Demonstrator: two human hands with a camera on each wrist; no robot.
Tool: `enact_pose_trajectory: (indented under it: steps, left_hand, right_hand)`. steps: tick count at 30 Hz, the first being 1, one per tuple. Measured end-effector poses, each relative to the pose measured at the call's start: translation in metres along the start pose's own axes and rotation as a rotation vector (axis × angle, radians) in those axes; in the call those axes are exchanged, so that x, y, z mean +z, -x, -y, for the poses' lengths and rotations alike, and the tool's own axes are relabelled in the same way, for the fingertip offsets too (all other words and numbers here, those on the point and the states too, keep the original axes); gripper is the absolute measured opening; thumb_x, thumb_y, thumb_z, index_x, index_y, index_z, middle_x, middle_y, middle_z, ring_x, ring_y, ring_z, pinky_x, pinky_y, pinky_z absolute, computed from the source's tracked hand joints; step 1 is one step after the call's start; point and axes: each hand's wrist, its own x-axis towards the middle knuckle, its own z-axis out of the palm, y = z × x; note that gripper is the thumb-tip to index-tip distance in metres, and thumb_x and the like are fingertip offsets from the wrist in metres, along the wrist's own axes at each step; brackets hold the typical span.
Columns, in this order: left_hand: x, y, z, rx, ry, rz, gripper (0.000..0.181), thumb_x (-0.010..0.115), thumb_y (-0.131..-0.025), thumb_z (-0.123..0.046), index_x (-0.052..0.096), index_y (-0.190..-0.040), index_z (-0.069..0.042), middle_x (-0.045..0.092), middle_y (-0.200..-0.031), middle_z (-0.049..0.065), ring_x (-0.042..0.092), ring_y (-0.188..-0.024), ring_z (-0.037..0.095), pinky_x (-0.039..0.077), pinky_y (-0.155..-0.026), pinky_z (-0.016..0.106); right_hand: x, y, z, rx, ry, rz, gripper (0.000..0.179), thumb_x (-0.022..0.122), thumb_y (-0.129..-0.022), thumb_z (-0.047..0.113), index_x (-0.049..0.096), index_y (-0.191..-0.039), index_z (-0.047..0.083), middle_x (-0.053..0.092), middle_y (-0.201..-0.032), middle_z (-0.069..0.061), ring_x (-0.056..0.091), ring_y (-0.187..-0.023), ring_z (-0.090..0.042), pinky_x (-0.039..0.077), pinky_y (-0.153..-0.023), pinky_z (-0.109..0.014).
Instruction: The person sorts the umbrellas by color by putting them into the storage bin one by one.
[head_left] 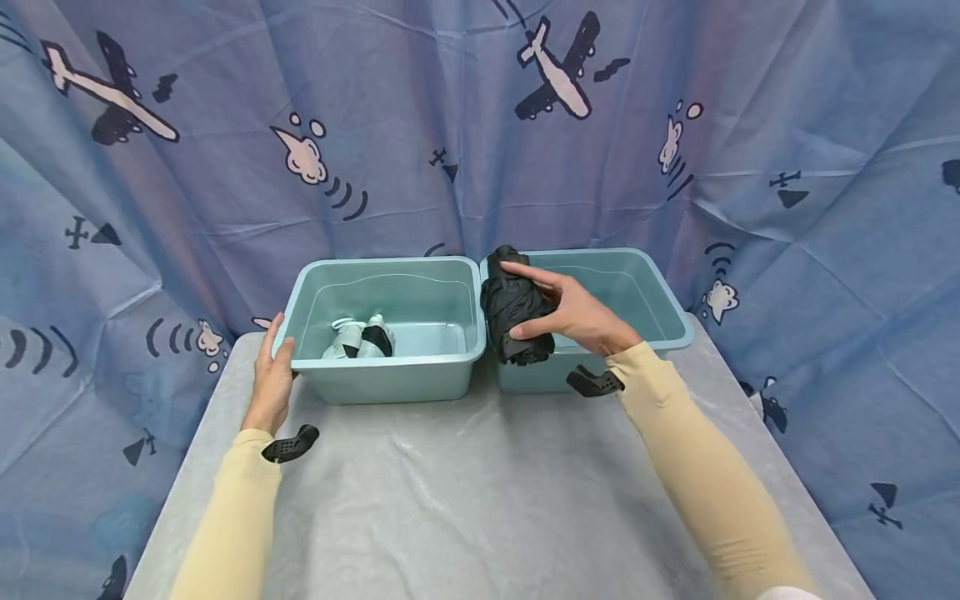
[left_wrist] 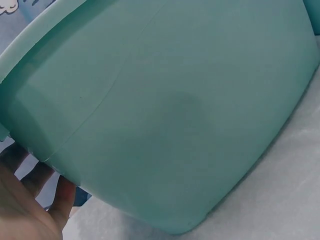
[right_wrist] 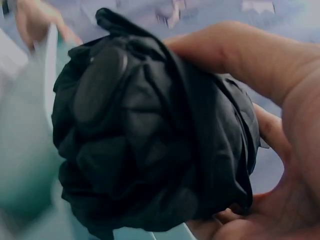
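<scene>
My right hand (head_left: 573, 317) grips a folded black umbrella (head_left: 513, 308), thumb on the near side and fingers across its top. The umbrella is over the left part of the right bin (head_left: 667, 343), overlapping the rims where the two bins meet. Its round end and a fabric strap show in the right wrist view, with the folded cloth (right_wrist: 145, 140) bunched around them. My left hand (head_left: 270, 379) holds the left bin (head_left: 390, 383) at its left end, thumb at the rim. In the left wrist view, fingers (left_wrist: 62, 200) lie against the bin's outside wall.
Inside the left bin, at its near side, lie pale bundled items (head_left: 360, 337) with black patches. Both pale green bins stand side by side on a grey cloth-covered table (head_left: 465, 500). A blue curtain (head_left: 420, 125) with printed airplanes hangs close behind.
</scene>
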Motion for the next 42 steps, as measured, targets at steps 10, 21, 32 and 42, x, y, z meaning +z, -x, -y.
enact_pose_trajectory:
  steps: [10, 21, 32, 42]
  left_hand:
    - [-0.002, 0.002, 0.000, 0.004, -0.005, 0.008, 0.056, 0.032, -0.112, -0.029, 0.013, -0.164, -0.039, 0.008, -0.170, 0.002, 0.015, -0.153, 0.027, 0.016, -0.122, 0.050]
    - [0.001, 0.001, 0.002, -0.011, -0.008, 0.001, 0.056, 0.033, -0.112, -0.029, 0.015, -0.164, -0.038, 0.011, -0.170, 0.003, 0.017, -0.153, 0.028, 0.018, -0.122, 0.051]
    - [0.002, 0.002, 0.003, -0.015, 0.002, 0.002, 0.056, 0.032, -0.112, -0.029, 0.014, -0.163, -0.040, 0.009, -0.170, 0.002, 0.017, -0.153, 0.028, 0.018, -0.121, 0.051]
    - [0.002, 0.000, 0.001, -0.002, -0.004, -0.008, 0.056, 0.033, -0.112, -0.028, 0.014, -0.164, -0.039, 0.011, -0.170, 0.001, 0.018, -0.153, 0.026, 0.018, -0.122, 0.050]
  right_hand:
    - [-0.063, -0.031, -0.047, 0.239, 0.149, -0.064, 0.095, 0.087, -0.078, 0.002, 0.041, -0.157, 0.028, 0.022, -0.164, -0.014, 0.029, -0.146, -0.037, 0.037, -0.111, -0.055]
    - [-0.057, -0.053, -0.085, 0.359, 0.284, 0.001, 0.095, 0.086, -0.077, 0.001, 0.040, -0.158, 0.018, 0.014, -0.168, -0.014, 0.024, -0.149, -0.035, 0.039, -0.109, -0.049]
    - [-0.048, -0.069, -0.093, 0.410, 0.372, 0.031, 0.092, 0.084, -0.079, 0.001, 0.038, -0.158, 0.011, 0.016, -0.166, -0.022, 0.024, -0.148, -0.038, 0.035, -0.114, -0.049]
    - [-0.052, -0.076, -0.098, 0.445, 0.453, 0.091, 0.090, 0.081, -0.084, 0.008, 0.033, -0.160, 0.012, 0.011, -0.167, -0.022, 0.011, -0.152, -0.040, 0.030, -0.117, -0.053]
